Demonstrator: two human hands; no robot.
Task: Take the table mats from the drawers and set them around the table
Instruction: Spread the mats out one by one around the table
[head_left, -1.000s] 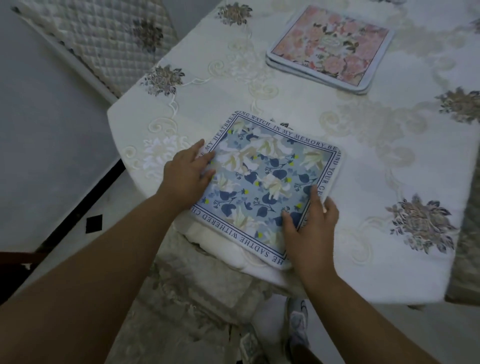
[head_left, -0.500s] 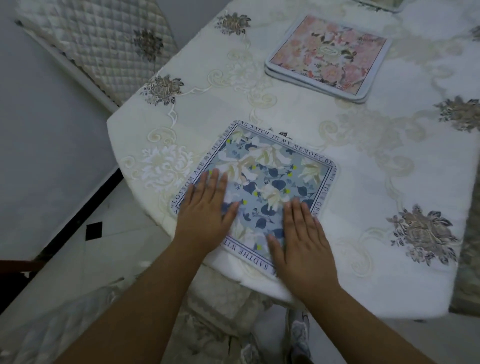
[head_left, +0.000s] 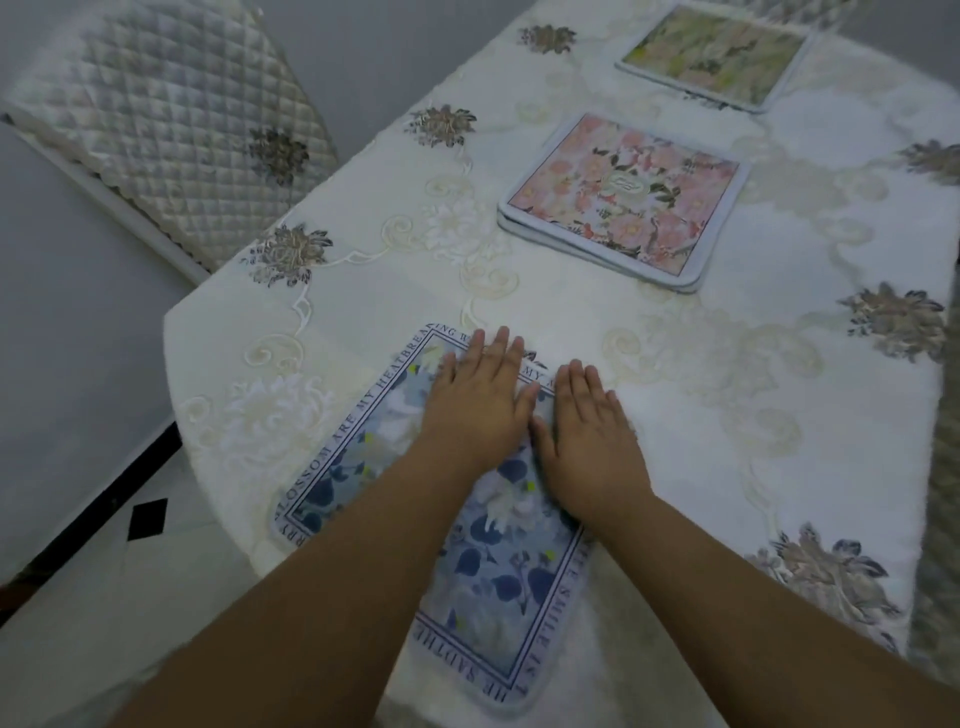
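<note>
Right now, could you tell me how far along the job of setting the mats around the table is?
Done: a green floral mat lies at the far end of the table. In hand: the left hand and right hand press the blue mat flat at the near edge. Left: the pink mats, seemingly stacked mid-table, await places.

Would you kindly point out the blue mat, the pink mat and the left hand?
blue mat (head_left: 483, 577): head view, on its blue leaf pattern below the wrists.
pink mat (head_left: 623, 200): head view, on its floral middle.
left hand (head_left: 475, 410): head view, on the back of the hand.
</note>
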